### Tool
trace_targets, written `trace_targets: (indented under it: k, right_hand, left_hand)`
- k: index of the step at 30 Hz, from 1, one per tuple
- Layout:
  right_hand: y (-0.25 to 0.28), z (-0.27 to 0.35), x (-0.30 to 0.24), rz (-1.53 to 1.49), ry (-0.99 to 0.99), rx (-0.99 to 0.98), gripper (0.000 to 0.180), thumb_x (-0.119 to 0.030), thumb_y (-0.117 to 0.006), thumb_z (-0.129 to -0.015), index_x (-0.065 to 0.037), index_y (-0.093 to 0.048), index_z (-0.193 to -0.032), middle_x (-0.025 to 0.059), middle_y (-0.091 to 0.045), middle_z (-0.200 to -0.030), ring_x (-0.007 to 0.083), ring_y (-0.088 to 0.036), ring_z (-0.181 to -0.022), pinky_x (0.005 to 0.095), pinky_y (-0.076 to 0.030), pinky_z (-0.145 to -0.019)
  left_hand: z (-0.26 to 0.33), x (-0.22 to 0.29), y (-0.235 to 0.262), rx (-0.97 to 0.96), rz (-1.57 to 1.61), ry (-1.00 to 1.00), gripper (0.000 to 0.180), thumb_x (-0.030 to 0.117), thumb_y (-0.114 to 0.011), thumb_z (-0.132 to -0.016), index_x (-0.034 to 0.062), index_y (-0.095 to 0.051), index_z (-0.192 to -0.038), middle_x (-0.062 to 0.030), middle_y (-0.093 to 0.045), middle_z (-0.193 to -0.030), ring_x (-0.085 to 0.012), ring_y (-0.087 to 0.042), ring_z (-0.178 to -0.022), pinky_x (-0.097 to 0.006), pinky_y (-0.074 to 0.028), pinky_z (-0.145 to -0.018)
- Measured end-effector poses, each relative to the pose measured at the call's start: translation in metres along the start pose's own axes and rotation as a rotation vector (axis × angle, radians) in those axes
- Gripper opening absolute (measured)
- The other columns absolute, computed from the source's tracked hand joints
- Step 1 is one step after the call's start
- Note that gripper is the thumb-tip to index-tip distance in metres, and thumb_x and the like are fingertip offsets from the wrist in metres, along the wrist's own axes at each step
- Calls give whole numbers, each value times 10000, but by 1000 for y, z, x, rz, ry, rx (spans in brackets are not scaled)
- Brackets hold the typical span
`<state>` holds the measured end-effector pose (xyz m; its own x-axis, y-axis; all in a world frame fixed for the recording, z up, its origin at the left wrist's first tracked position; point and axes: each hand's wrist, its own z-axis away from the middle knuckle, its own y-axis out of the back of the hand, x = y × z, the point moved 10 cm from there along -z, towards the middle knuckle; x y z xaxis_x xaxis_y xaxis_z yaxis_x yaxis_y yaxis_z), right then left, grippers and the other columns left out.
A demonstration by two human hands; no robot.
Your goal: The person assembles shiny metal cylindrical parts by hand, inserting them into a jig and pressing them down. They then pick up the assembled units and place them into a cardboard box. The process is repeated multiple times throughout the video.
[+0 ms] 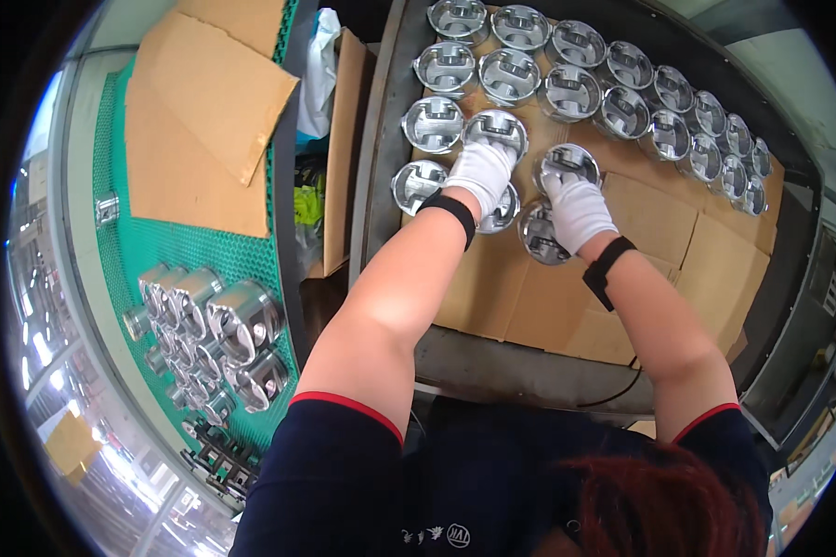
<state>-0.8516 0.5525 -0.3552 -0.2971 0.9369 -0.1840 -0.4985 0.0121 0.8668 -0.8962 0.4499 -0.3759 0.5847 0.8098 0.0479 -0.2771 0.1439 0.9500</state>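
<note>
Gloved left hand (478, 172) and right hand (576, 209), fingers closed, each grip a metal piston (498, 130) on cardboard-covered bench (659, 223).

- The left hand (478, 172), in a white glove, rests on a shiny metal piston (495, 130) standing on a cardboard sheet (659, 232).
- The right hand (576, 209), gloved too, touches another piston (567, 162).
- More pistons (622, 93) stand in rows behind.
- Loose pistons (223, 334) lie on a green mat (186, 246) at the left.

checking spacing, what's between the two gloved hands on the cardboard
In the head view, only a narrow strip of bare cardboard separates the left hand from the right hand; each rests on its own metal pistons.
</note>
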Motion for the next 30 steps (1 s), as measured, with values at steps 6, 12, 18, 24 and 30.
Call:
trace_targets:
  k: [6, 12, 18, 24, 30]
  right_hand:
    - [-17, -40, -8, 119, 51, 127, 400, -88, -626, -844, -46, -574, -1238, 188, -628, -1057, 345, -660, -968, 449, -531, -810]
    - [-25, -42, -7, 197, -25, 114, 328, -147, -541, -922, -101, -615, -1239, 140, -642, -1098, 296, -641, -1040, 434, -504, -840]
    - [-24, -42, -3, 55, -120, 48, 606, -109, -613, -842, -103, -493, -1435, 260, -518, -1406, 413, -555, -1254, 532, -445, -1053]
    - [71, 9, -64, -178, -56, 325, 788, -88, -735, -759, -9, -418, -1477, 280, -457, -1477, 463, -504, -1310, 479, -467, -1074]
    - [229, 81, -347, -544, 850, 347, 498, 9, -649, -753, -30, -596, -1247, 193, -617, -1279, 408, -627, -1125, 446, -539, -937]
  left_hand:
    - [-11, -4, -19, -31, 29, -27, 293, 140, -566, -893, 57, -632, -1166, -174, -679, -1137, -338, -642, -1074, -428, -495, -965]
    - [52, -7, 13, 184, 187, 89, 601, 72, -630, -833, 33, -493, -1417, -223, -535, -1408, -415, -489, -1321, -493, -411, -1109]
    - [212, -5, 87, 209, 652, 240, 560, 45, -679, -798, 8, -538, -1339, -224, -568, -1338, -433, -538, -1250, -511, -438, -1075]
    - [389, -83, 199, 635, 462, 514, 555, 37, -696, -772, -41, -542, -1300, -286, -589, -1268, -487, -571, -1181, -547, -461, -1025]
    - [549, -163, 174, 484, 118, 1050, 701, 204, -748, -794, -100, -469, -1361, -331, -567, -1274, -513, -563, -1163, -562, -456, -1021]
